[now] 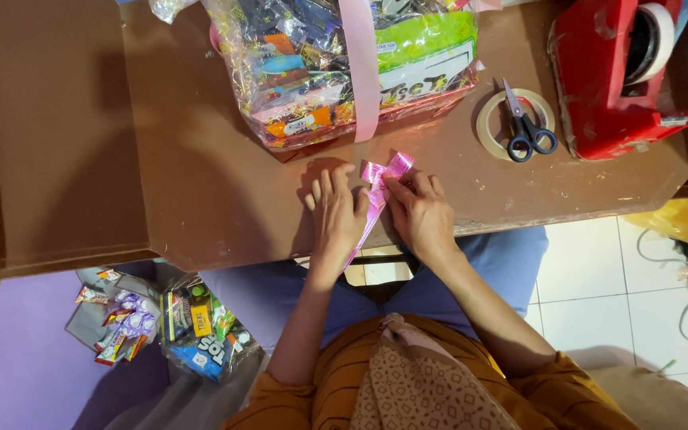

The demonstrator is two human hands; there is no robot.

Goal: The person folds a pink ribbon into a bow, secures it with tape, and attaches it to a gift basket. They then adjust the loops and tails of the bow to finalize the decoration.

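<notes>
Seen from the head camera, a seated person works a shiny pink ribbon bow (386, 170) at the near edge of a brown table (201, 175). The right hand (420, 211) pinches the bow's loops between its fingertips, while the left hand (336, 211) rests just beside it, fingers extended and touching the ribbon's tail (366, 227), which trails down over the table edge between the two hands.

Directly beyond the bow stands a cellophane-wrapped hamper of snacks (344, 64), banded by a wide pale pink ribbon (360, 72) running down its front. To the right, blue-handled scissors (525, 127) lie across a roll of clear tape (494, 127), next to a red tape dispenser (615, 80) loaded with a white roll.

Below the table, at left, loose snack packets (177, 322) sit on the purple floor (9, 358). At right, white floor tiles (599, 279) show beside the person's blue-clad knees.
</notes>
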